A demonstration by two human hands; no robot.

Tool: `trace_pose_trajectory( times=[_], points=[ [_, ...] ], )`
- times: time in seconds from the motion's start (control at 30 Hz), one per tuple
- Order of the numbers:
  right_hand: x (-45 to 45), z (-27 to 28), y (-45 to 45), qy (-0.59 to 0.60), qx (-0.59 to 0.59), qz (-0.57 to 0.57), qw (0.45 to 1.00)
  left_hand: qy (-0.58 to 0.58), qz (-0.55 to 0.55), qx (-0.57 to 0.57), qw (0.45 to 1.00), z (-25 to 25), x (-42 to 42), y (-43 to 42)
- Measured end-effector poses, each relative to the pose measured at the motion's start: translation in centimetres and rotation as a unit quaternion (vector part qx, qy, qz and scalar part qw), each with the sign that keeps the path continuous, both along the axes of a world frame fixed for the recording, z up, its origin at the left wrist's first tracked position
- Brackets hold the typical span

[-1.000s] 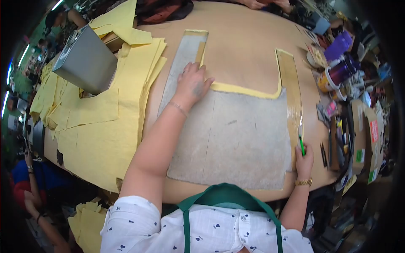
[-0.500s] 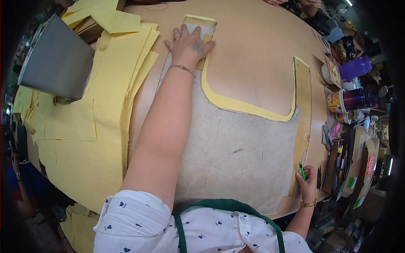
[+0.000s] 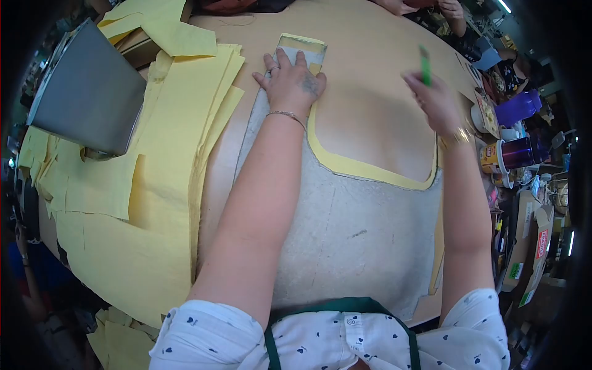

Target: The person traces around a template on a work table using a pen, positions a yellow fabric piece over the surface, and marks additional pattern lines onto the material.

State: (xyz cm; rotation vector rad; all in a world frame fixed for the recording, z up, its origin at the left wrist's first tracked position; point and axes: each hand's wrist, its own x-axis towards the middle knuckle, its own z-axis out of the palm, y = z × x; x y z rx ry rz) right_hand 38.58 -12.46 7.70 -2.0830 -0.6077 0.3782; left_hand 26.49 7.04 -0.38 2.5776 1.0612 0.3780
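— Raised from the lower right, the person's right hand [image 3: 435,102] has moved forward over the smooth tan tabletop [image 3: 376,123]. What lies across the figure, from left?

— First, a grey, box-shaped metal block [image 3: 89,92] on layered pale-yellow sheets [image 3: 163,191]. Next, the left hand [image 3: 291,89], open, fingers spread, rests palm down on the left arm of a flat, grey, U-shaped template [image 3: 370,259].

— How does the template appear?

— Mottled and scuffed, it lies at centre on the table; a dark smudge [image 3: 357,234] marks its body and a yellow strip [image 3: 351,166] borders its notch. Its right arm is largely hidden.

— And the right hand's grip?

— Closed on a slim, bright-green tool [image 3: 425,65], blurred. Farther right is a purple cup [image 3: 519,108].
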Motion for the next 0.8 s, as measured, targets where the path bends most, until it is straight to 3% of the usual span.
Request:
trace_pose_trajectory(
  times=[0.1,0.17,0.23,0.37,0.5,0.53,0.63,0.8],
  points=[
    [3.5,-3.7,10.0,0.005,0.014,0.034,0.999,-0.004,-0.001,0.001,1.000,0.0,0.0,0.0],
    [5.4,-5.8,15.1,-0.101,-0.091,0.026,0.990,-0.028,0.003,0.008,1.000,-0.4,0.3,0.2],
    [4.9,-6.4,17.7,-0.102,-0.140,0.050,0.984,-0.046,0.007,0.011,0.999,-0.8,0.4,0.3],
    [3.7,-5.4,19.0,-0.111,-0.193,0.057,0.973,-0.059,0.015,0.009,0.998,-1.3,0.4,0.1],
    [3.8,-5.9,19.2,-0.198,-0.249,0.079,0.945,-0.054,0.015,0.010,0.998,-1.1,0.9,0.1],
    [2.2,-4.7,19.0,-0.144,-0.246,0.058,0.957,-0.053,0.014,0.005,0.998,-1.1,0.8,0.2],
    [7.3,-8.3,19.9,-0.124,-0.224,0.081,0.963,-0.050,0.009,-0.002,0.999,-1.2,0.8,0.3],
    [6.9,-7.9,19.5,-0.116,-0.214,0.072,0.967,-0.054,0.012,0.000,0.998,-1.2,0.9,0.2]
  ],
)
